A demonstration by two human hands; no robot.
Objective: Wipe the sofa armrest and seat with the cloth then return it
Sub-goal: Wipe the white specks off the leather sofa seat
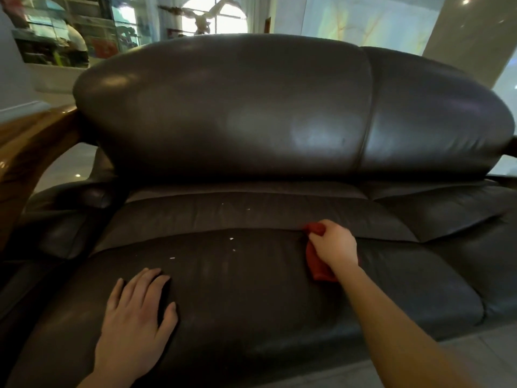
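We look down on a dark brown leather sofa (251, 121) with two fat back cushions and a wide seat (251, 289). Our right hand (334, 243) reaches well forward, the arm stretched out straight from the lower right of the view up to the rear part of the seat cushion. The wrist bends slightly downward and the back of the hand faces up. Its fingers are curled closed around a red cloth (317, 264), which is bunched in the grip; one wad of it pokes out past the knuckles just at the seam where the front seat panel meets the raised panel behind it, and a longer fold trails back under the wrist, lying flat against the leather.

Our left hand (140, 312) rests palm down on the front left part of the same seat cushion, well apart from the cloth. Its fingers are spread and extended, holding nothing, the tips pointing up and to the right, the thumb splayed out to the right side. The forearm leaves the frame at the bottom edge.

Between the two hands, a few small white specks (231, 238) lie on the seat, with a couple more on the raised panel behind. At the far left, the padded leather armrest (84, 197) sits beside a curved polished wooden frame (30, 152). A pale tiled floor (475, 354) shows at the lower right.
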